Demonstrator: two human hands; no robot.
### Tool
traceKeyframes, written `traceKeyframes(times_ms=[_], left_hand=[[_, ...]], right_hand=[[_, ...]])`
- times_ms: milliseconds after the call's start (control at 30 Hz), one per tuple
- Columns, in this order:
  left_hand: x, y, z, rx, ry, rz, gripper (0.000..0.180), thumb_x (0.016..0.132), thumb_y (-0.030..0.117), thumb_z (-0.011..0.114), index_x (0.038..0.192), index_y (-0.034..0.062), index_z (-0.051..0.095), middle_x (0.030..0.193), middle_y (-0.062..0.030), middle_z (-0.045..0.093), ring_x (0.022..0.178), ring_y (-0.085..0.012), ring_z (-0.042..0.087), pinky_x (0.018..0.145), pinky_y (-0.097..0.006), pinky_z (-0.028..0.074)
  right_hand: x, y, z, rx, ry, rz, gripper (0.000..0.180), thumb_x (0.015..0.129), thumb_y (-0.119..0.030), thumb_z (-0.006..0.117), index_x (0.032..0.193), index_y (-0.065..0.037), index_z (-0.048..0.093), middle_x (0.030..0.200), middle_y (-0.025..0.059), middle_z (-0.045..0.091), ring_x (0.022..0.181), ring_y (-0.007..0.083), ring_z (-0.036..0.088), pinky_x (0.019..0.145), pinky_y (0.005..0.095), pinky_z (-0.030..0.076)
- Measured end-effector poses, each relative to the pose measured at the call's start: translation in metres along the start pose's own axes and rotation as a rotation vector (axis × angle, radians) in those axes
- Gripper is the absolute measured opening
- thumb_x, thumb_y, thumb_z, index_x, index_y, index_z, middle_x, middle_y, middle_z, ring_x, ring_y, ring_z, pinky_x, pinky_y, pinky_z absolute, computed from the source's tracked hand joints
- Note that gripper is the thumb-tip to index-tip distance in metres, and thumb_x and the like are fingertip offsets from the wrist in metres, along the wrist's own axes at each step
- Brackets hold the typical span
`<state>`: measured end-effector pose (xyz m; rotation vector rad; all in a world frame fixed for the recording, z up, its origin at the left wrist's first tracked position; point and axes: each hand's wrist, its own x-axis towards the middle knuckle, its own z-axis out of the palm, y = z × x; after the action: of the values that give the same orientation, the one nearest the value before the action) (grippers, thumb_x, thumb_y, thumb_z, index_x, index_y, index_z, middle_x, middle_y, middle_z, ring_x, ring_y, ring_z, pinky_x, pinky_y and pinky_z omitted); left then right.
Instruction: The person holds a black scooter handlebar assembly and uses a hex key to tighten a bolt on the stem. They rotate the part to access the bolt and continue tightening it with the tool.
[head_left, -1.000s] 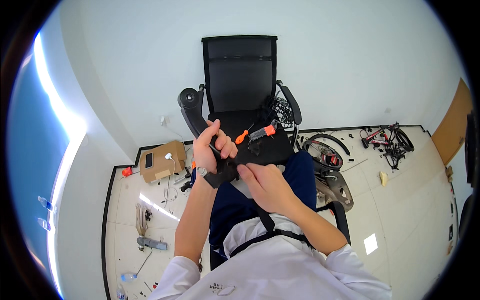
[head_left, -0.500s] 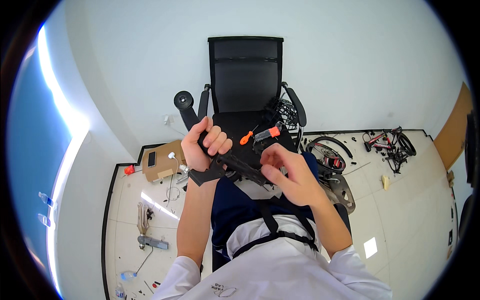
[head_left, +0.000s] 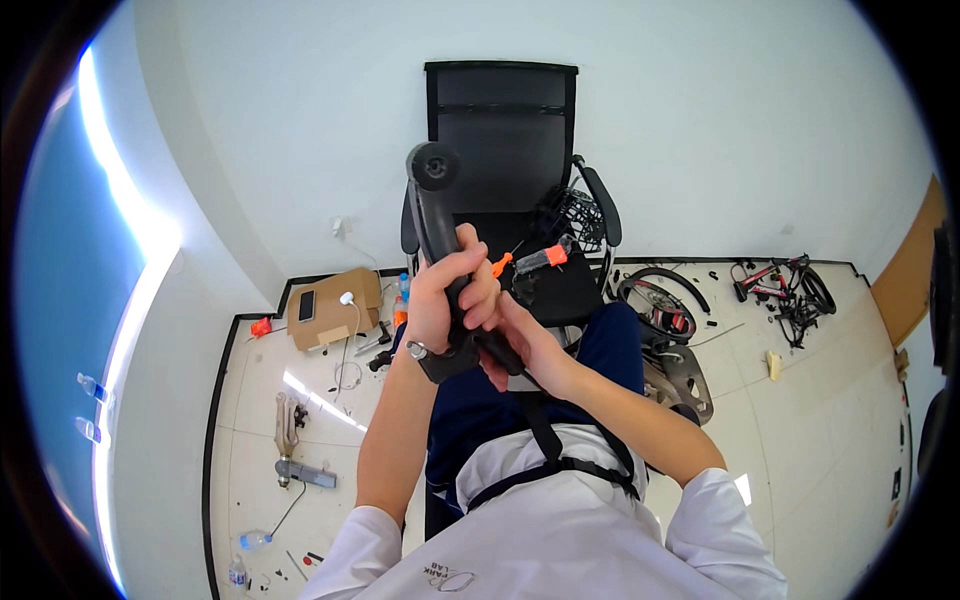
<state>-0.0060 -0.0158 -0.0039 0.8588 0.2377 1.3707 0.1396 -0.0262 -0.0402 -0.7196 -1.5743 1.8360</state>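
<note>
In front of my chest is a black bent tube part (head_left: 432, 215) with a round hollow-centred end pointing up and away. My left hand (head_left: 432, 305) is closed around its middle. A bracket-like piece with a small metal bolt sits below that grip. My right hand (head_left: 540, 345) is closed on the part's lower arm, close against the left fingers. The right fingertips are partly hidden behind the arm. Beyond the hands, an orange-handled screwdriver (head_left: 502, 263) and a dark item with an orange end (head_left: 543, 258) lie on the seat of a black chair (head_left: 505, 140).
Black wire basket (head_left: 578, 215) lies at the chair's right armrest. On the floor stand a wheel (head_left: 660, 305) and a red-black bike frame (head_left: 770, 288) at right. At left are cardboard (head_left: 335, 325) with a phone (head_left: 307, 306), metal parts (head_left: 305, 470) and bottles (head_left: 255, 540).
The black tube part has swung more upright and shifted right with my left hand. My right hand, loose beside the lower arm before, has closed on it.
</note>
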Motion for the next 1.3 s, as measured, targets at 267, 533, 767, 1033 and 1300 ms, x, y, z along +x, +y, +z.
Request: traceKeyframes(times_ms=[267, 533, 767, 1033, 1300], left_hand=[[-0.005, -0.015, 0.013, 0.107, 0.148, 0.161, 0.026, 0.088, 0.007, 0.058, 0.07, 0.0089, 0.04, 0.047, -0.0004, 0.038, 0.034, -0.0118, 0.038, 0.037, -0.028, 0.038], [-0.008, -0.024, 0.021, 0.215, 0.116, 0.239, 0.019, 0.094, 0.008, 0.048, 0.077, 0.0111, 0.038, 0.048, 0.0014, 0.034, 0.034, -0.0112, 0.035, 0.038, -0.029, 0.036], [-0.008, 0.005, 0.007, 0.117, 0.036, 0.579, 0.017, 0.095, 0.005, 0.046, 0.082, 0.0106, 0.037, 0.049, -0.0009, 0.038, 0.036, -0.0132, 0.039, 0.043, -0.03, 0.04], [-0.007, 0.009, -0.007, 0.364, 0.149, 0.823, 0.015, 0.097, 0.007, 0.042, 0.083, 0.0096, 0.037, 0.05, -0.0001, 0.035, 0.037, -0.0122, 0.036, 0.042, -0.03, 0.039], [-0.007, 0.002, -0.01, 0.446, 0.09, 1.029, 0.017, 0.093, -0.001, 0.049, 0.085, 0.0049, 0.035, 0.054, -0.0032, 0.043, 0.04, -0.0096, 0.044, 0.044, -0.028, 0.045]], right_hand=[[-0.004, 0.01, -0.017, 0.093, 0.081, 0.038, 0.075, 0.09, -0.071, 0.031, 0.069, -0.005, 0.057, 0.055, 0.0027, 0.05, 0.044, 0.0099, 0.042, 0.042, 0.023, 0.026], [-0.013, 0.015, -0.016, 0.068, 0.205, -0.119, 0.051, 0.098, -0.046, 0.037, 0.077, -0.004, 0.058, 0.062, 0.0052, 0.056, 0.053, 0.0114, 0.049, 0.051, 0.0248, 0.036], [-0.028, 0.002, -0.034, -0.961, 0.45, -0.736, 0.027, 0.081, -0.019, 0.064, 0.099, 0.0, 0.056, 0.088, 0.0132, 0.056, 0.08, 0.0291, 0.055, 0.072, 0.0357, 0.045], [-0.002, -0.003, -0.012, -1.056, 0.28, -0.827, 0.075, 0.067, -0.047, 0.079, 0.112, 0.004, 0.048, 0.094, 0.0141, 0.05, 0.088, 0.031, 0.05, 0.077, 0.0389, 0.042], [0.02, -0.013, -0.001, -1.053, 0.251, -0.64, 0.071, 0.067, -0.054, 0.078, 0.097, 0.002, 0.045, 0.09, 0.0131, 0.045, 0.085, 0.0295, 0.046, 0.072, 0.0377, 0.041]])
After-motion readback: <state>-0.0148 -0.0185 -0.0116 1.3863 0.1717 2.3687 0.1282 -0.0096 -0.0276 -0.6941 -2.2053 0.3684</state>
